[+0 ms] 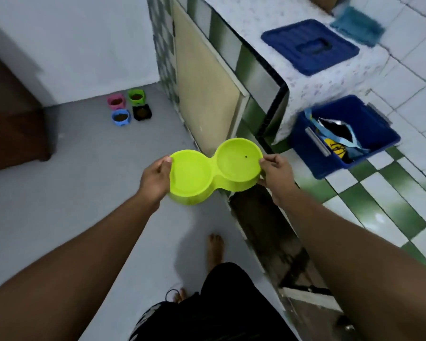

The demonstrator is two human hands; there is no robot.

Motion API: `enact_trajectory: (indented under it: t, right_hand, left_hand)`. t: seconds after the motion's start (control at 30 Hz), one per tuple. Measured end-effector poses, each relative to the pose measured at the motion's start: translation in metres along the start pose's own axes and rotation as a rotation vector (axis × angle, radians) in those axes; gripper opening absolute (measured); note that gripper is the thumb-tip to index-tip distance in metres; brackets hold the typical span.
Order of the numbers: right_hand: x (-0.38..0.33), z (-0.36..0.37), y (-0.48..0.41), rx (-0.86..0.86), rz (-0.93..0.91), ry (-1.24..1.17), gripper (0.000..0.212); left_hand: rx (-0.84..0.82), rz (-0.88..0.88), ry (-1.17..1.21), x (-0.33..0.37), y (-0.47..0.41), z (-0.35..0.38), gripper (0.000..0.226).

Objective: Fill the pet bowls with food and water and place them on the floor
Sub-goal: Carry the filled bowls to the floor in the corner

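— Lime-green double bowl [214, 169]: where is it?
— Up in the air over the grey floor [84, 193]. My left hand [155, 179] and right hand [276, 172] have fingers closed on its opposite ends.
— The others?
— Four small bowls [129, 107] of brown food sit on the floor by the wall corner.

Both bare arms reach forward from the lower corners, the left from about 7 o'clock and the right from about 5 o'clock, converging toward the centre. The left hand [155, 179] closes on the left end of the double bowl [214, 169], thumb on the rim and fingers underneath, while the right hand [276, 174] pinches the right end the same way. Below, at 6 o'clock, two bare feet stand on the floor under dark shorts.
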State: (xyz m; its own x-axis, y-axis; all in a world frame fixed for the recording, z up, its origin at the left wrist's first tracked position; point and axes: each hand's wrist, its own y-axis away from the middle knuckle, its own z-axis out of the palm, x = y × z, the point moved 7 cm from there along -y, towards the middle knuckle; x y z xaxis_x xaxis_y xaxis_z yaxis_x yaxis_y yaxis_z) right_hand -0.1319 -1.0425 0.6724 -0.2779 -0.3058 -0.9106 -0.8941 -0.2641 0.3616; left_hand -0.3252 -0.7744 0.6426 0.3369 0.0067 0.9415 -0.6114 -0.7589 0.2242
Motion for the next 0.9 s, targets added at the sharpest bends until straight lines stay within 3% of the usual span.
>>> enact_trajectory:
  t: [0.5,0.9]
  right_hand:
    - [-0.109,0.267,-0.163,-0.458,-0.015,-0.044,0.015]
    - [-0.177,0.447,-0.285,-0.551,-0.054,0.076,0.013]
  left_hand:
    - [0.468,-0.097,0.054,0.004,-0.159,-0.151,0.031]
    - [0.567,-0.102,0.078,-0.010,-0.318,-0.232,0.029]
